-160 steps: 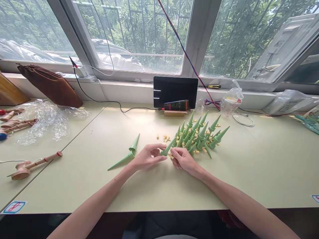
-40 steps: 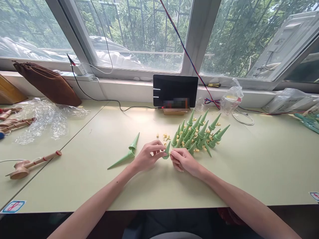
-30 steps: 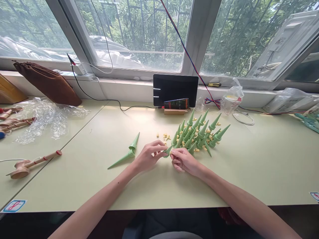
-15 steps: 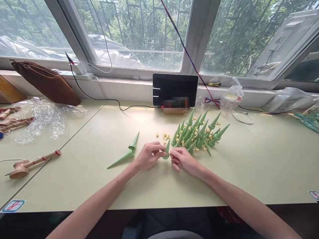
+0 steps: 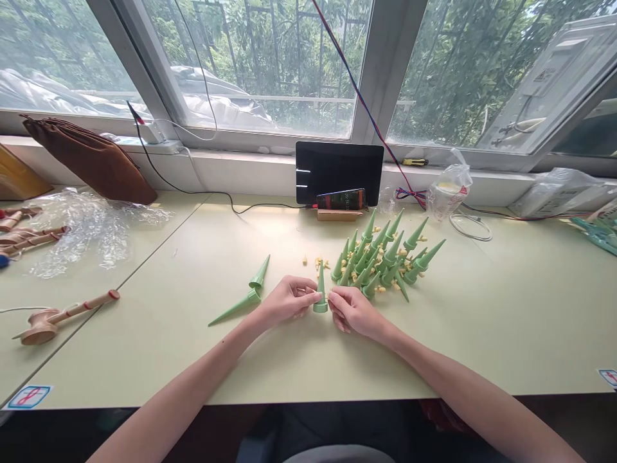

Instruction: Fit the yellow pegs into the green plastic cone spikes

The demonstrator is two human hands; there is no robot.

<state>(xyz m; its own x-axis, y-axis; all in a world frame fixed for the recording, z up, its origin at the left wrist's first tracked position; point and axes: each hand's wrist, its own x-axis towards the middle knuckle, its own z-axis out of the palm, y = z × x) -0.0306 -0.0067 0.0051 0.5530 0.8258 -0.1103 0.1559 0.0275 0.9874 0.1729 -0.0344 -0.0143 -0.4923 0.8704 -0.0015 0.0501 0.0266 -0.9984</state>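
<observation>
A green plastic watering spike stands point up between my hands. My left hand is closed on its left side near the base. Against its right side, my right hand pinches a small yellow valve, mostly hidden by the fingertips. Several loose yellow valves lie just behind the spike. To the right stands a cluster of green spikes, many with yellow valves on their sides. Two more green spikes, one nearer and one farther, lie left of my left hand.
A black tablet leans at the back, with a phone before it on a small box. Wooden kendamas and crumpled clear plastic lie at left. A plastic bag and a white cable are at back right.
The spike in my left hand has gone from slightly tilted to upright, with its base lower. My left fingers have shifted along it; my right hand stays close beside it.
</observation>
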